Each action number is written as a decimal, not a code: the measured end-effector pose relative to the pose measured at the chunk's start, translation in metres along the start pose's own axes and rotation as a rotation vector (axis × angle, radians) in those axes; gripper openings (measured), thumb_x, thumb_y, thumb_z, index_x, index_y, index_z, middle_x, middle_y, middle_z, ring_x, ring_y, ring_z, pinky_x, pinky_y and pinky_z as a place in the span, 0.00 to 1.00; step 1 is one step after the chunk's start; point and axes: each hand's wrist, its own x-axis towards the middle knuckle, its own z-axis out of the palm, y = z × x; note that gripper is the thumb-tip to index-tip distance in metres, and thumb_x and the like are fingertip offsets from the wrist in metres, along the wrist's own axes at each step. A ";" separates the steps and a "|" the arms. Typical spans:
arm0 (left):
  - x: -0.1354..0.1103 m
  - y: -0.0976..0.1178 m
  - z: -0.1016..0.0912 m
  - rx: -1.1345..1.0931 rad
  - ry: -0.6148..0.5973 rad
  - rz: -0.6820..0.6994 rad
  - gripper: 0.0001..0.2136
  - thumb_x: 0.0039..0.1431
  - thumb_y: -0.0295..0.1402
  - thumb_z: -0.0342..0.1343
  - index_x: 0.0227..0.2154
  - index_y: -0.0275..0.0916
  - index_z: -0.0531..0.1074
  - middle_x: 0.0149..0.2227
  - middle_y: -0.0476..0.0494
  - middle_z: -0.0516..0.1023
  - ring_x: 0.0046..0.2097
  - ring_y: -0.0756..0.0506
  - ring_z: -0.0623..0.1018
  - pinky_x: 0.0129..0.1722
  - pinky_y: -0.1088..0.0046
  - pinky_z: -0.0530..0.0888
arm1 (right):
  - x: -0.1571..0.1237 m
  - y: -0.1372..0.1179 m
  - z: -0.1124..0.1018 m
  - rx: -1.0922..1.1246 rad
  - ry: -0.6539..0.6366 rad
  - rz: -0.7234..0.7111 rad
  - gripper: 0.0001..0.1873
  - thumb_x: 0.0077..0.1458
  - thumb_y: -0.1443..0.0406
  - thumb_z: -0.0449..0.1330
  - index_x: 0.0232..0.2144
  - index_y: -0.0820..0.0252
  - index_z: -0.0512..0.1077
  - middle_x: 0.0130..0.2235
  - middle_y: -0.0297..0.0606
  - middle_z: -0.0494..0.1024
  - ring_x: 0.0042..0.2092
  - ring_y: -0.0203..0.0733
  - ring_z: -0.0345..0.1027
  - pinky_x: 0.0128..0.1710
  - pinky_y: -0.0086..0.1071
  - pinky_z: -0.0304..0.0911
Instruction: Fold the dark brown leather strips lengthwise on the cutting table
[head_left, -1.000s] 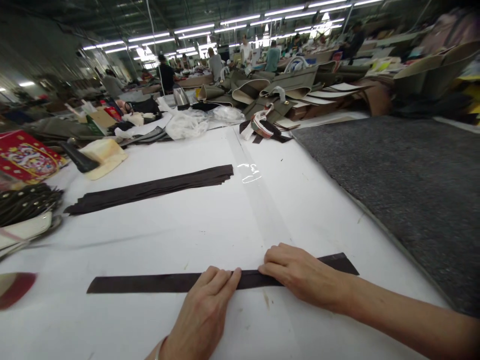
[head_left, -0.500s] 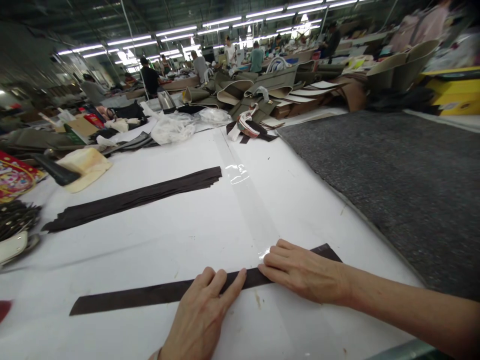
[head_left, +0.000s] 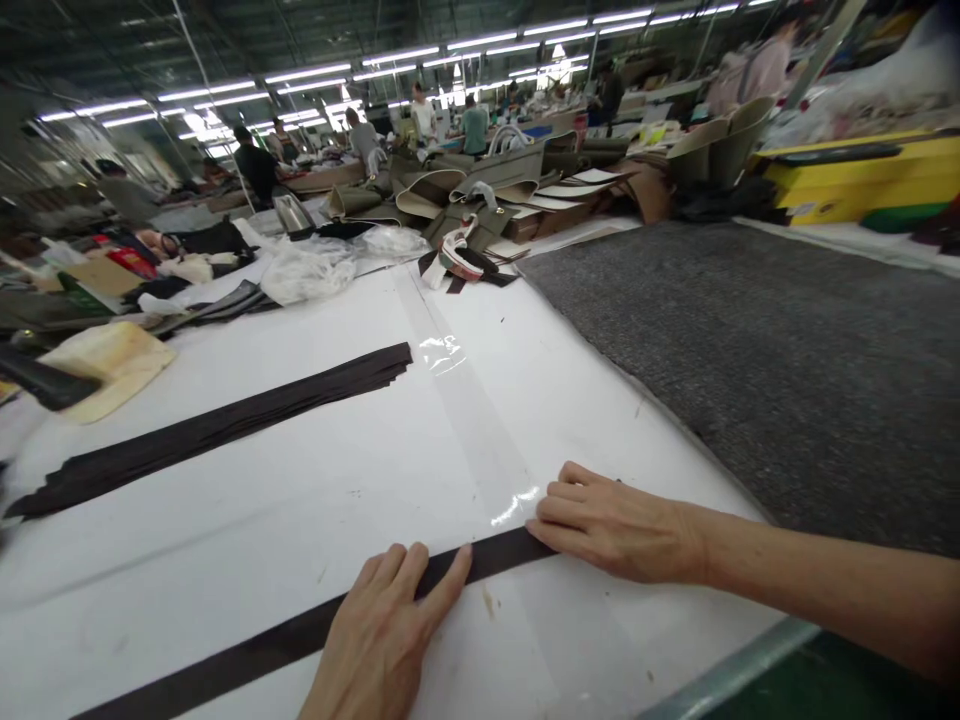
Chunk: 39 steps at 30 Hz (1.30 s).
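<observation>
A long dark brown leather strip [head_left: 285,640] lies along the near edge of the white table [head_left: 337,470]. My left hand [head_left: 386,630] rests flat on it, fingers stretched out over the strip's middle. My right hand [head_left: 611,525] lies flat on the strip's right end, fingers together and pointing left, hiding that end. A stack of similar dark strips [head_left: 210,425] lies farther back on the table, apart from both hands.
A clear tape band [head_left: 465,400] runs down the table. A grey felt mat [head_left: 750,340] covers the right side. Bags, plastic and scraps are piled at the back [head_left: 465,210]. A cream cloth [head_left: 109,365] lies at left. Other people work far behind.
The view has swung right and tilted. The strip now slants down to the left, and both hands stay pressed on it in about the same places.
</observation>
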 end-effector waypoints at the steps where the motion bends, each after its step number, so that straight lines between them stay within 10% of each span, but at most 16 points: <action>1: 0.000 -0.001 0.001 -0.003 0.014 0.007 0.34 0.52 0.15 0.45 0.62 0.46 0.55 0.38 0.43 0.68 0.36 0.44 0.68 0.37 0.66 0.70 | -0.003 0.001 -0.001 -0.003 0.003 0.004 0.14 0.65 0.73 0.43 0.42 0.66 0.68 0.32 0.39 0.67 0.34 0.40 0.57 0.39 0.36 0.53; 8: 0.024 0.008 -0.015 -0.176 0.243 -0.024 0.21 0.58 0.17 0.43 0.49 0.42 0.69 0.52 0.38 0.67 0.50 0.39 0.68 0.45 0.59 0.68 | -0.009 0.003 -0.001 0.022 0.000 0.069 0.14 0.65 0.73 0.43 0.42 0.65 0.68 0.33 0.38 0.68 0.35 0.40 0.58 0.40 0.36 0.52; 17: 0.066 0.053 -0.004 -0.546 0.069 -0.057 0.18 0.60 0.16 0.43 0.51 0.34 0.65 0.42 0.41 0.69 0.43 0.43 0.69 0.46 0.62 0.73 | -0.006 0.001 -0.003 0.047 -0.022 0.182 0.05 0.56 0.71 0.53 0.35 0.62 0.67 0.35 0.37 0.69 0.37 0.41 0.59 0.41 0.36 0.51; 39: 0.063 0.058 -0.001 -0.167 0.070 0.125 0.27 0.56 0.16 0.45 0.60 0.31 0.53 0.40 0.42 0.70 0.39 0.43 0.69 0.39 0.64 0.74 | -0.034 0.006 -0.006 -0.087 -0.010 0.020 0.14 0.66 0.71 0.44 0.41 0.66 0.69 0.32 0.38 0.66 0.34 0.41 0.56 0.37 0.37 0.52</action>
